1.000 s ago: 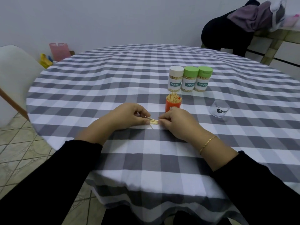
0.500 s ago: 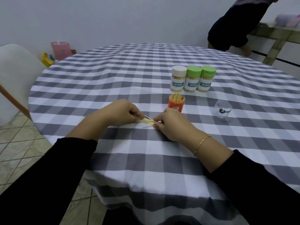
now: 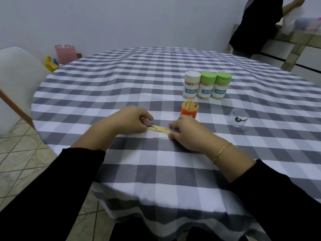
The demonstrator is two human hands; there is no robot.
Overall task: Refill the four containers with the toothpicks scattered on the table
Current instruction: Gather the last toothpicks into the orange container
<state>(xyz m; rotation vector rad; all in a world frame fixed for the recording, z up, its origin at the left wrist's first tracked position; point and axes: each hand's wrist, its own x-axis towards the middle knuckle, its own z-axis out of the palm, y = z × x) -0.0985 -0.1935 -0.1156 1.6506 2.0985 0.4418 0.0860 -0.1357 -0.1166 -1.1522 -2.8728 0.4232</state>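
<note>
Between left hand point(image 3: 129, 120) and right hand point(image 3: 188, 132), toothpicks point(image 3: 159, 129) — now spread wider.

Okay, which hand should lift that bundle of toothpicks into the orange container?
Probably the right hand. It sits just in front of the open orange container and already touches one end of the toothpicks. The left hand, at the bundle's other end, lies farther from the container.

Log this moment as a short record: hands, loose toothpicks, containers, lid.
left hand: pinches one end of the toothpick bundle
right hand: fingers at the bundle's other end
stray toothpick: on the tablecloth, just nearer than the bundle
orange container: open, toothpicks standing in it
capped containers: white-lidded, two green-lidded, in a row
clear lid: right of the orange container
</note>
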